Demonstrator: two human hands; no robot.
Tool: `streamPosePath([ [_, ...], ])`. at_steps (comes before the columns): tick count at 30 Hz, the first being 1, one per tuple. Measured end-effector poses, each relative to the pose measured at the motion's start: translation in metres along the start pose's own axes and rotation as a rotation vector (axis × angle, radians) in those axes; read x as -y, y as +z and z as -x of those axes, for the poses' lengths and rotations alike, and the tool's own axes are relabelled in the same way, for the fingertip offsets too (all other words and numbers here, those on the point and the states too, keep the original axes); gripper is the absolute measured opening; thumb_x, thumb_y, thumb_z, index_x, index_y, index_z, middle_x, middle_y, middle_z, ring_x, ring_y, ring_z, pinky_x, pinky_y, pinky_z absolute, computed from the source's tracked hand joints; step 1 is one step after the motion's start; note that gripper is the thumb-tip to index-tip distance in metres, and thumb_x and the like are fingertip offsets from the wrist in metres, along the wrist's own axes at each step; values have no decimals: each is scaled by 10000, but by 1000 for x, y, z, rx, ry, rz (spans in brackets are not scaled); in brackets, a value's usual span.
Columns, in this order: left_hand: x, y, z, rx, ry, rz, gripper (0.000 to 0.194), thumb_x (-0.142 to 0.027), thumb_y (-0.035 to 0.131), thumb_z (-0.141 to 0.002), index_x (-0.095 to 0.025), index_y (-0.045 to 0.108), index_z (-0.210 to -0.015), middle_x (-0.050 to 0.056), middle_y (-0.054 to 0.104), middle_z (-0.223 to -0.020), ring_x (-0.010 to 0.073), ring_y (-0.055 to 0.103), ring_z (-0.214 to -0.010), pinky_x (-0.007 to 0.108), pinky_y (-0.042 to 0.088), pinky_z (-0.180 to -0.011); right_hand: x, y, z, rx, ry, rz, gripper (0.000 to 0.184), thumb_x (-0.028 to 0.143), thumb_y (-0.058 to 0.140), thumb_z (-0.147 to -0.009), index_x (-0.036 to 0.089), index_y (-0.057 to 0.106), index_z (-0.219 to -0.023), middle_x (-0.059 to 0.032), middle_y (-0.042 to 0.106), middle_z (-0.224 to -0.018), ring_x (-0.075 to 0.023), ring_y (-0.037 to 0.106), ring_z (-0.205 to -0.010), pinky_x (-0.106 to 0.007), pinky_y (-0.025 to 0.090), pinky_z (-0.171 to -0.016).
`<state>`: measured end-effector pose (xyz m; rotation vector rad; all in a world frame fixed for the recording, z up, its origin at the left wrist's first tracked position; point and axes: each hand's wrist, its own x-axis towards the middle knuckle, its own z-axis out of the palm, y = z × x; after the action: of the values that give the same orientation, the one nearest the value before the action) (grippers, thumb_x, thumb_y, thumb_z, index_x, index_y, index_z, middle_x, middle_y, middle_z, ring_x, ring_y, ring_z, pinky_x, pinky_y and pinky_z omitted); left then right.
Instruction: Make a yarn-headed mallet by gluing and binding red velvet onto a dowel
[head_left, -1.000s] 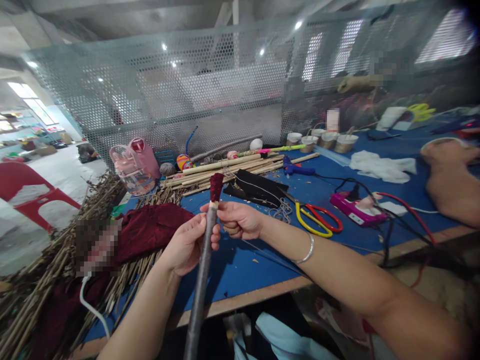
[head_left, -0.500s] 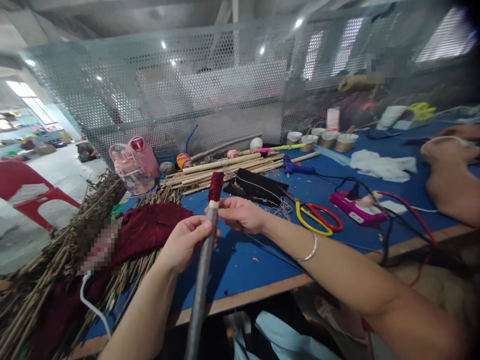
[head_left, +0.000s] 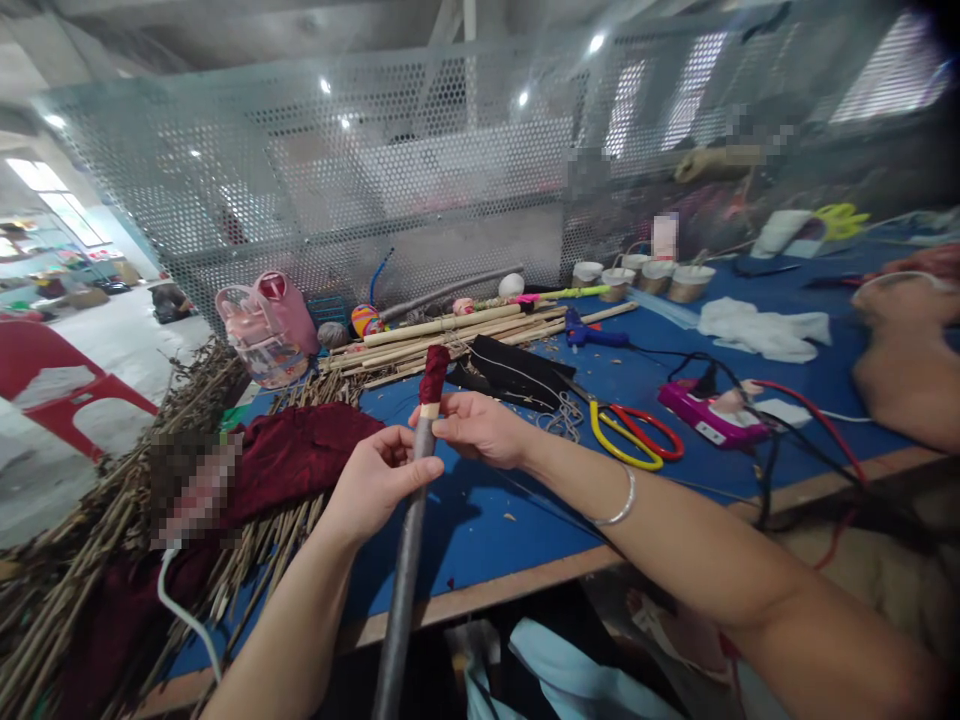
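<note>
A long grey rod rises from the bottom edge, tilted away from me over the table. Dark red cloth wraps its far end, with a pale band just below. My left hand is closed round the rod below that band, thumb across the front. My right hand pinches the rod from the right, right at the band's lower edge; its fingertips are partly hidden behind the rod. More dark red cloth lies left of my left hand.
Scissors with yellow and red handles, black fabric and a blue glue gun lie beyond my right arm. A purple power strip trails cords. Dry stalks cover the left side. Another person's arm is at right.
My left thumb has lifted and stretched further across the rod. The rod's wrapped end has turned slightly, and my right hand stays at the band.
</note>
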<state>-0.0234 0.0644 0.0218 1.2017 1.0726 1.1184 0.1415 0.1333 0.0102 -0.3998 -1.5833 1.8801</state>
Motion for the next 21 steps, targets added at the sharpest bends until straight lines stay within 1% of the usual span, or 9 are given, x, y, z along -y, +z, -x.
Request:
streamPosePath([
  [2, 0, -1, 0, 26, -44, -1, 320, -353, 823, -589, -121, 623, -683, -13, 601, -545, 73, 500, -461, 182, 367, -465, 0, -1, 0, 5, 6, -5, 410, 425, 707, -732, 112, 589, -971, 100, 412, -479, -14, 217, -335, -182, 110, -328],
  [6, 1, -5, 1, 160, -174, 187, 339, -413, 751, -684, -124, 652, -830, 61, 697, -708, 135, 636, -573, 222, 476, -552, 1, -5, 0, 39, 14, -28, 415, 415, 709, -730, 108, 586, -981, 58, 519, -601, -2, 257, -340, -182, 117, -328],
  [9, -1, -5, 3, 246, -174, 282, 352, -397, 720, -730, -155, 604, -958, 61, 703, -733, 146, 656, -585, 229, 496, -555, 1, -3, 1, 55, 11, -21, 432, 428, 704, -733, 98, 589, -986, 77, 464, -520, -12, 239, -333, -183, 117, -327],
  [11, -2, -3, 4, 266, -162, 296, 367, -405, 697, -753, -180, 564, -1010, 50, 698, -721, 149, 654, -577, 235, 497, -547, 2, 1, 1, 38, 1, -11, 423, 433, 703, -734, 94, 590, -962, 98, 400, -457, -20, 214, -332, -185, 110, -330],
  [13, -2, -1, 4, 237, -141, 257, 386, -422, 701, -742, -186, 553, -1009, 45, 693, -720, 157, 654, -595, 243, 496, -551, 3, 5, 1, 11, -20, -7, 404, 436, 704, -731, 97, 589, -918, 99, 387, -445, -22, 209, -343, -190, 110, -338],
  [15, -2, 0, 3, 146, -70, 147, 363, -395, 756, -687, -164, 584, -907, 25, 673, -686, 137, 631, -595, 215, 472, -545, 4, 8, 0, 1, -44, -6, 396, 447, 702, -730, 99, 587, -881, 93, 398, -455, -20, 212, -353, -195, 115, -342],
  [17, -1, 0, 1, 56, -3, 28, 314, -355, 794, -642, -140, 610, -778, 0, 636, -615, 96, 575, -543, 180, 425, -514, 4, 8, -1, 8, -50, 14, 401, 459, 695, -735, 97, 591, -876, 90, 402, -464, -17, 216, -356, -197, 118, -341],
  [19, 1, -2, 0, 42, -14, -5, 292, -360, 789, -646, -127, 630, -720, -1, 625, -585, 80, 543, -505, 175, 404, -496, 3, 4, -1, 19, -28, 51, 403, 462, 687, -743, 102, 592, -897, 95, 391, -459, -17, 218, -350, -195, 115, -336],
  [21, 1, -4, 0, 84, -82, 51, 302, -386, 767, -670, -130, 658, -786, 28, 668, -653, 105, 590, -537, 193, 435, -515, 1, -1, -2, 31, 2, 77, 409, 461, 685, -747, 113, 585, -937, 97, 390, -463, -23, 228, -344, -192, 119, -329],
])
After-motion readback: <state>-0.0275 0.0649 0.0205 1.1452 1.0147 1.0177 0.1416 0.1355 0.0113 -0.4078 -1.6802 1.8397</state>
